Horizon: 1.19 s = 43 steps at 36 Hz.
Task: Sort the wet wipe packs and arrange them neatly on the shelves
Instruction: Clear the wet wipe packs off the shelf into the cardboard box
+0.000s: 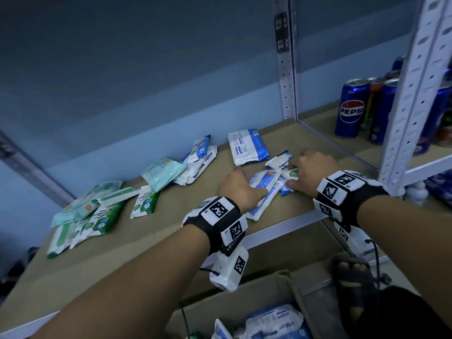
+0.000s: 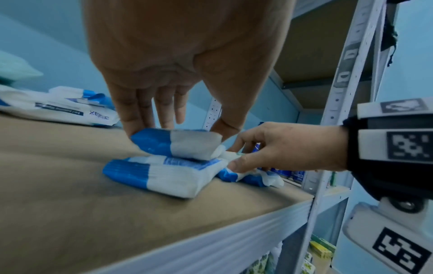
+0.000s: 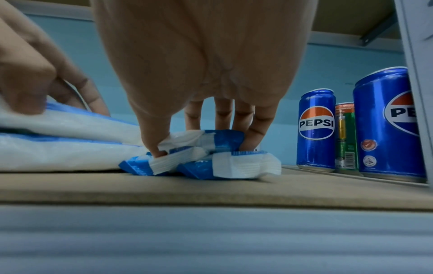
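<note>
blue-and-white wet wipe packs sit under both my hands near the front edge of the shelf [image 1: 171, 231]. my left hand [image 2: 164, 77] pinches the top pack [image 2: 178, 144] of a two-pack stack between thumb and fingers. just beside it, my right hand [image 3: 211, 77] curls thumb and fingers round a small pack [image 3: 206, 139] atop two more. pepsi cans [image 3: 316, 129] stand beyond my right hand.

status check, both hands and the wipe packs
Left hand pinching top blue-and-white wipe pack of a stack. Right hand gripping small blue-and-white packs. Green packs left, unsorted. Pepsi cans beyond, clear.
</note>
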{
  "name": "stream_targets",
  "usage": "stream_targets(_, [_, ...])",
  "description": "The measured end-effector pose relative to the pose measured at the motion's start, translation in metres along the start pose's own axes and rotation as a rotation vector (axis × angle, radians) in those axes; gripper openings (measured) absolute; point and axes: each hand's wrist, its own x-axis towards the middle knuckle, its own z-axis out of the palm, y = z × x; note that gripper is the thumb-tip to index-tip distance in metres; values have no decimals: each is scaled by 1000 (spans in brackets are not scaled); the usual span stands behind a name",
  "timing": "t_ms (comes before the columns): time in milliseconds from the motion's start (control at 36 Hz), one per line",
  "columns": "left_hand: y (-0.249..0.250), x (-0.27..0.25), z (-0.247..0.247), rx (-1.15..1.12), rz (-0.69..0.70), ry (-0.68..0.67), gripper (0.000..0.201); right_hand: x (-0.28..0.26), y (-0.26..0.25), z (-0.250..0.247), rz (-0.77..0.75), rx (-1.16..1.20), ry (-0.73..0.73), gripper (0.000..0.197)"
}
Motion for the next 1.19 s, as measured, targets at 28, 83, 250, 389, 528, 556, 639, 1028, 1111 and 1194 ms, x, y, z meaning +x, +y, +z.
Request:
stream_targets(28, [3,-1,1,50,5,-29,57,0,0,0,-2,-2,-2,46])
stream_targets(83, [8,-2,1,135,16,-68,61,0,0,0,-7,-8,-4,47])
stream_targets(250, [6,-4,4,234,60,-113,74,3,0,-3,-17,-38,-39,49])
stream_targets(389, [-4,-8,-2,289,113,-111,70,12,-6,-12,-37,-83,-107,50])
stream_targets(528, [-33,-15,-19,333,84,-104,67,17,-26,-11,-67,-155,-107,60])
stream_targets(556, [-42,-16,-23,329,67,-99,67,17,-29,-7,-76,-172,-95,60])
stream_targets(639, [-68,-22,-38,333,24,-79,67,15,-39,2,-77,-220,-53,58])
stream_targets(1028, [-147,-47,-85,375,-140,-82,71,-18,-67,12,-142,-6,-17,55])
stream_targets(1111, [-148,-51,-86,395,-122,-91,72,-32,-72,14,-155,86,-42,56])
stream_targets(1194, [-150,-57,-85,383,-117,-77,75,-42,-77,18,-147,162,-60,50])
